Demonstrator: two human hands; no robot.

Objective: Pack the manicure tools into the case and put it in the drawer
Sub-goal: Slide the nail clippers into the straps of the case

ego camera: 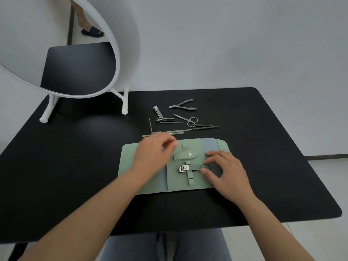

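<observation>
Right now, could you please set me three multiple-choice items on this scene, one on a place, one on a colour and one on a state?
1. Where do the scissors lie?
A. inside the case
B. on the table beyond the case
C. under the mirror

2. What colour is the case?
A. light green
B. red
C. white

3. How is the case?
A. snapped shut
B. rolled up
C. spread open flat

Answers:
1 B, the scissors rest on the black table behind the case.
2 A, its panels are light green.
3 C, its inner loops and a tucked nail clipper show.
</observation>
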